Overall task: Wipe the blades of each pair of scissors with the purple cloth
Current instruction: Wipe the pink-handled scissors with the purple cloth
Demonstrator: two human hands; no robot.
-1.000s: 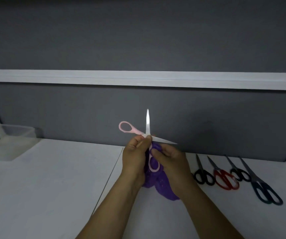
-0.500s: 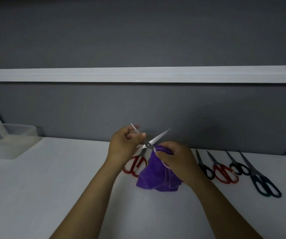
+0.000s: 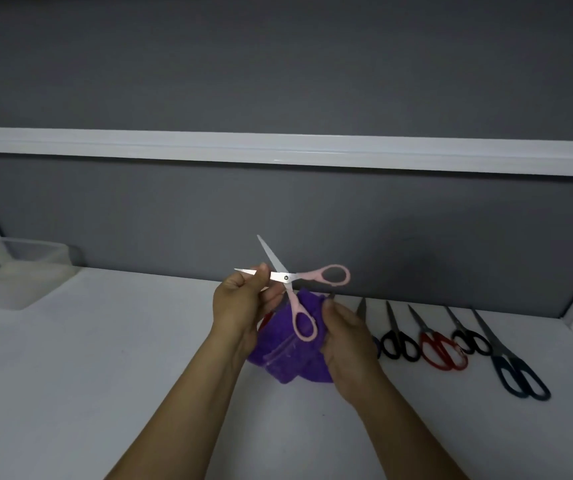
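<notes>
My left hand (image 3: pixel 243 303) pinches one blade of the pink-handled scissors (image 3: pixel 316 277), which are spread wide open above the table. One blade points up, the other left past my thumb. One pink loop hangs down over the purple cloth (image 3: pixel 288 355). My right hand (image 3: pixel 347 344) holds the bunched cloth from its right side, just above the white table (image 3: pixel 105 358). To the right lie black scissors (image 3: pixel 397 342), red scissors (image 3: pixel 439 348), another black pair (image 3: pixel 470 339) and large dark blue scissors (image 3: pixel 517 372).
A clear plastic box (image 3: pixel 15 271) stands at the back left of the table. A grey partition wall (image 3: pixel 278 209) with a white rail runs along the back. A bit of red handle (image 3: pixel 267 318) shows behind my left hand.
The scissors were turned round: the handles, at first left and down, now point right and down, and the blades point up and left. My left hand now pinches a blade.
</notes>
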